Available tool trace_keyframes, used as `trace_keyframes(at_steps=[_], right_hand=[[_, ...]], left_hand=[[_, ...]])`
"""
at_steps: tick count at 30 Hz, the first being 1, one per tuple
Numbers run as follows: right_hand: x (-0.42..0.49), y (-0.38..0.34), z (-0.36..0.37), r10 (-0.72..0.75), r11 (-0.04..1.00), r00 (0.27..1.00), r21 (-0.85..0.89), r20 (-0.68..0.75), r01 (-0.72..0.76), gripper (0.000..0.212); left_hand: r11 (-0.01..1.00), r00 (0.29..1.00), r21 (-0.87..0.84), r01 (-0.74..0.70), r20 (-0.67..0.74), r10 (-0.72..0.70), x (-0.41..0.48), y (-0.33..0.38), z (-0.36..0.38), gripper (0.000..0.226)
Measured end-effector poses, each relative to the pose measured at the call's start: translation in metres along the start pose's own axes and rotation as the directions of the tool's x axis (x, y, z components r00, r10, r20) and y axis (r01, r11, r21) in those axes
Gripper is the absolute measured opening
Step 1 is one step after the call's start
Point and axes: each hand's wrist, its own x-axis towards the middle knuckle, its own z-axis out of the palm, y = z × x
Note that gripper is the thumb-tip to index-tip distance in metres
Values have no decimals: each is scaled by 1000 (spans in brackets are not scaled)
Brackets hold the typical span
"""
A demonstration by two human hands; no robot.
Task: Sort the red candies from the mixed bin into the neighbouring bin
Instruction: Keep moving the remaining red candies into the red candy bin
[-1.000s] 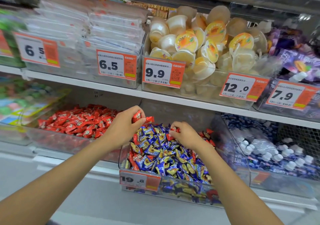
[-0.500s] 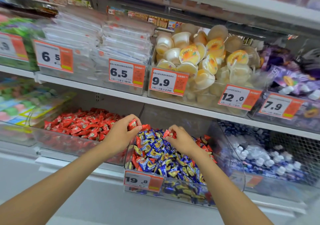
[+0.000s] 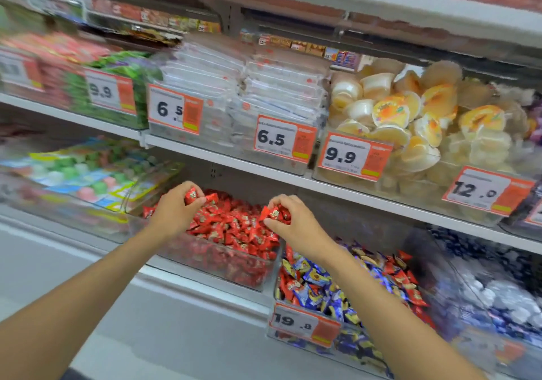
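Both hands are up over the clear plastic bin (image 3: 225, 268) that is filled with red foil-wrapped candies (image 3: 234, 228).

My left hand (image 3: 176, 211) is above the bin's back-left part. The fingers are curled tight, and the thumb and fingertips pinch a red candy (image 3: 192, 196). The wrapper is blurred, so I cannot tell if there is more than 1.

My right hand (image 3: 297, 225) is over the same bin's right edge. Its fingers are bunched round a small cluster of red candies (image 3: 275, 214), with at least 2 wrappers poking out past the fingertips.

I cannot tell whether either hand touches the pile beneath.

Below and to the right of my right wrist is the clear plastic mixed bin (image 3: 366, 350), with blue, yellow and red wrappers jumbled together. A white-and-orange price tag (image 3: 303, 324) on its front reads 19.8. Stray red wrappers (image 3: 286, 287) lie among the blue ones on the near-left side under my right forearm, and more lie on the forearm's far side.

On the shelf above my right hand sits a clear tub of pale jelly cups (image 3: 396, 115), tagged 9.9. Above my left hand are stacked clear flat packs (image 3: 240, 86), with 2 tags reading 6.5.
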Motion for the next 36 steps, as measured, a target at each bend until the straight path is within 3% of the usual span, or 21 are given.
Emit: trace_keyframes(at_steps=[3, 5, 7, 8, 11, 15, 20, 23, 29, 33, 36], right_hand=[[49, -1, 29, 0, 995, 999, -98, 44, 4, 18], [75, 6, 41, 45, 981, 987, -192, 156, -14, 42], [86, 12, 45, 110, 956, 952, -291, 286, -23, 64], [86, 15, 44, 119, 950, 946, -313, 301, -20, 64], [65, 25, 27, 58, 961, 987, -275, 153, -14, 41], [-7, 60, -25, 46, 924, 999, -379, -26, -52, 26], [-141, 122, -114, 82, 844, 948, -484, -309, -231, 21], [-209, 154, -149, 119, 817, 853, -437, -508, -375, 39], [-242, 182, -128, 353, 906, 835, -67, -423, -417, 65], [-243, 180, -129, 381, 911, 820, 19, -427, -413, 49], [-243, 178, -131, 376, 918, 839, 36, -392, -395, 44]], left_hand=[[1000, 1000, 12, 7, -12, -7, 18, -22, 2, 21], [998, 998, 54, 33, 47, -35, 29, -30, 3, 12], [976, 987, 206, 67, 133, -96, 35, -39, 3, 49], [963, 981, 259, 73, 155, -116, 35, -42, 3, 63], [959, 983, 279, 42, 159, -89, 27, -37, 9, 69], [979, 963, 169, -111, 260, 64, 7, 2, 33, 70], [941, 881, 26, -338, 360, 306, -21, 89, 98, 44], [918, 813, -57, -393, 445, 375, -39, 132, 148, 40], [904, 688, -177, -389, 597, 413, -62, 184, 254, 26], [901, 607, -157, -403, 691, 392, -58, 208, 312, 29], [888, 484, -118, -445, 802, 349, -55, 217, 348, 50]])
